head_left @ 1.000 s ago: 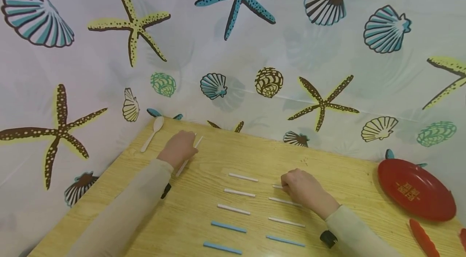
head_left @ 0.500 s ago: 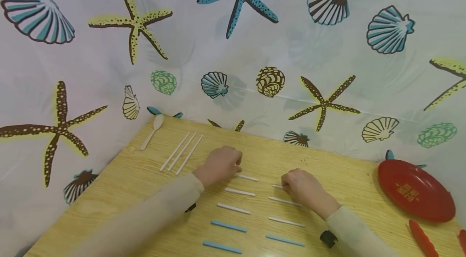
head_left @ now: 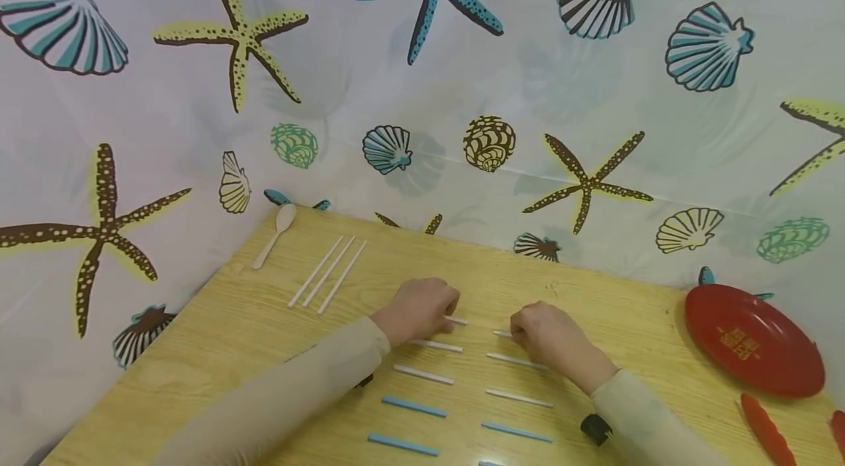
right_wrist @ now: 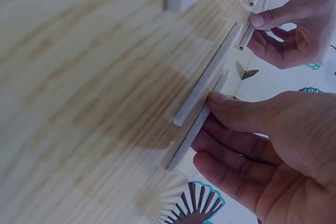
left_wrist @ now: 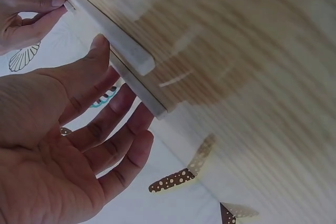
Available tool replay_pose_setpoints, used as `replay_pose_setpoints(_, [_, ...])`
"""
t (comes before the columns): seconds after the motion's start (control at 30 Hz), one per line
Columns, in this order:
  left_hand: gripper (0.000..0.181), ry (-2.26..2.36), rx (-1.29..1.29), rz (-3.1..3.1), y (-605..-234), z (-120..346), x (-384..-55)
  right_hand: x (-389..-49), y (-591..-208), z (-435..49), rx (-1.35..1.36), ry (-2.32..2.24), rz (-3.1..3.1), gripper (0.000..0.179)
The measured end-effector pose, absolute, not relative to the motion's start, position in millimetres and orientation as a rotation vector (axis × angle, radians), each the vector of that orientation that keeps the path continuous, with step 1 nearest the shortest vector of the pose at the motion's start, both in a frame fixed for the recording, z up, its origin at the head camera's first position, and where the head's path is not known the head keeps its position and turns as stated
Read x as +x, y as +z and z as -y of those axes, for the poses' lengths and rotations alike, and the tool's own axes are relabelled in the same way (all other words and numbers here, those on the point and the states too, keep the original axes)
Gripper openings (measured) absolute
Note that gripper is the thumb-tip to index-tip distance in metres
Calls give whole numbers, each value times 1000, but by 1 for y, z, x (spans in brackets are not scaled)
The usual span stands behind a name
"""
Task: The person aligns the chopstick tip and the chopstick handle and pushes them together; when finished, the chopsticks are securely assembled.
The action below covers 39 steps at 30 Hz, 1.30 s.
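Note:
My left hand (head_left: 416, 310) is at the far end of the left column of sticks, thumb and fingers around a short white stick (left_wrist: 148, 99) lying on the table. To its right, my right hand (head_left: 553, 340) pinches another white stick (right_wrist: 182, 151) at the far end of the right column. Nearer sticks in the left column are white (head_left: 424, 375) and blue (head_left: 414, 406); the right column likewise has white (head_left: 519, 398) and blue (head_left: 517, 431) ones. Both hands partly cover the sticks they hold in the head view.
Three longer white sticks (head_left: 342, 277) lie side by side at the far left, beside a pale spoon (head_left: 283, 221). A red plate (head_left: 755, 341) and a red wavy-edged piece (head_left: 766, 428) are at the right. A shell-patterned cloth (head_left: 462, 95) hangs behind the wooden table (head_left: 264, 334).
My left hand has left the long white sticks and moved right to the farthest short white stick in the left column. My right hand stays in the same place.

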<state>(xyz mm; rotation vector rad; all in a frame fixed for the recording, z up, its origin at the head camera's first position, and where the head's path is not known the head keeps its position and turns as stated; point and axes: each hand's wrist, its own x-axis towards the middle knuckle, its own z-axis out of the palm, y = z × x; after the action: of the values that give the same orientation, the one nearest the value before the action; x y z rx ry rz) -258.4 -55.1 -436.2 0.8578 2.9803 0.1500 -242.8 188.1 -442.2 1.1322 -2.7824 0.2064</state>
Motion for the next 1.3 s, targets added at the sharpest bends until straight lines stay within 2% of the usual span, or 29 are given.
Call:
replay_pose_setpoints(0.57, [25,109,936,-3019,-442,58,-259,-241,-444,-186,1120,182,2768,16])
replay_pose_setpoints(0.77, [17,79,963,-3017,-441,60,-259,-241,-444,-187,1139,149,2752,16])
replay_pose_setpoints(1.03, [17,35,987,-3034,-434,61,-256,-238,-444,-191,1157,104,2738,20])
replay_pose_setpoints(1.17, [10,111,1026,-3027,-429,62,-256,-238,-439,-194,1158,111,2711,21])
replay_pose_setpoints(1.3, [14,162,1074,-3050,-420,61,-259,-241,-430,-196,1158,139,2655,21])
